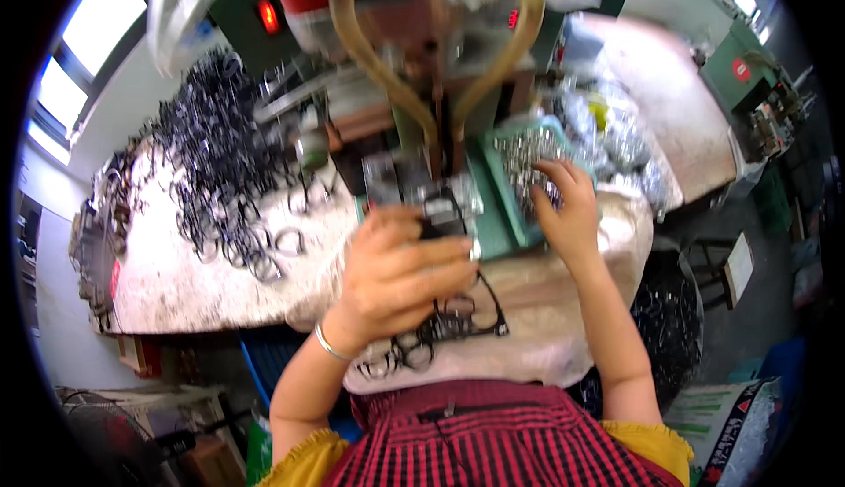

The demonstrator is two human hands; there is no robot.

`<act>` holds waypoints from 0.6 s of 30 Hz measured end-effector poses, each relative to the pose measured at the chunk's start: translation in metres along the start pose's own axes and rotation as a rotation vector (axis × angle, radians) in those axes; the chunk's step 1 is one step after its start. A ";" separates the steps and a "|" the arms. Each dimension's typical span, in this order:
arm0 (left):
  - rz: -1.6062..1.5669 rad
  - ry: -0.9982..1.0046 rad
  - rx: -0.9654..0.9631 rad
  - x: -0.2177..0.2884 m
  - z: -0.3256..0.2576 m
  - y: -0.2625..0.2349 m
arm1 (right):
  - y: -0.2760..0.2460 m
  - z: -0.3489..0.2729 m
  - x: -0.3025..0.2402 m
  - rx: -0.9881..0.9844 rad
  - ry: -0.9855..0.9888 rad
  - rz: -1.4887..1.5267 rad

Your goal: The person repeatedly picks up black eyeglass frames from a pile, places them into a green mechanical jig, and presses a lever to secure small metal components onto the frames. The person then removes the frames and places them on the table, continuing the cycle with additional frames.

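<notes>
Work looks mid-cycle: the left hand, grip unclear, is near black frames at lower centre, the right hand, fingers parted, reaches metal parts right of centre, and the upper-left heap may be finished or waiting.

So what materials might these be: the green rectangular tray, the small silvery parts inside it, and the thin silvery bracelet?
Green rectangular tray: probably smooth plastic, by its even colour and moulded-looking rim. Small silvery parts: likely shiny metal, from their bright glints. Thin silvery bracelet: perhaps polished metal, as it gleams, though plated plastic is possible.
</notes>
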State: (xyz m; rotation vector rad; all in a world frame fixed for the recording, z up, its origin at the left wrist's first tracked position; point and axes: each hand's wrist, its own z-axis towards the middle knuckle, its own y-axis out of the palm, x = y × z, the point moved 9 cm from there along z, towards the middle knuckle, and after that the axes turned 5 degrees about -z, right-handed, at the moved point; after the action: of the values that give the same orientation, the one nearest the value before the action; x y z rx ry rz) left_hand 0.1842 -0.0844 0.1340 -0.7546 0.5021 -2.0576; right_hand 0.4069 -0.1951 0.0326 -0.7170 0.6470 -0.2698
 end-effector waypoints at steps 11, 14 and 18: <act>-0.136 -0.318 -0.478 0.040 -0.138 0.178 | 0.020 0.003 0.011 0.032 -0.099 -0.088; 0.040 -0.424 -0.633 -0.002 -0.189 0.233 | 0.024 0.010 0.005 0.077 -0.045 -0.001; 0.238 -0.538 -0.744 -0.006 -0.201 0.180 | 0.014 0.006 0.007 0.095 0.012 0.108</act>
State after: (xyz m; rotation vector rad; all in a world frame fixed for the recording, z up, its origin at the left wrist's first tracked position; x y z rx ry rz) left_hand 0.1576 -0.1633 -0.1227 -1.5388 0.9960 -1.3371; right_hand 0.4163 -0.1849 0.0229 -0.5878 0.6775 -0.2037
